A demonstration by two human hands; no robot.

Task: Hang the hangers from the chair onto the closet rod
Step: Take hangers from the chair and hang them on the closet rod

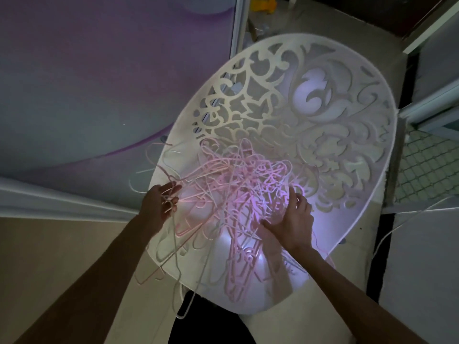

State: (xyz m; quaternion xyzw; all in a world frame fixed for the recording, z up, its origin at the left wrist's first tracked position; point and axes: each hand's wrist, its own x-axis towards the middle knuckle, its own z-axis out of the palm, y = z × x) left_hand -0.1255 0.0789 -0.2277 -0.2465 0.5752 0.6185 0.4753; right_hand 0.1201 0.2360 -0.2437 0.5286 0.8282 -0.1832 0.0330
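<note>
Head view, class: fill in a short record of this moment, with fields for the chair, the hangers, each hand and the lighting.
chair: white chair with a cut-out scroll pattern
hangers: tangled pile of hangers on the seat, mostly pink, some hanging over the front edge
left hand: left hand grips several thin hangers at the left side of the pile
right hand: right hand rests on the right side of the pile, fingers spread
lighting: dim room, a bright spot on the seat
closet rod: not in view
</note>
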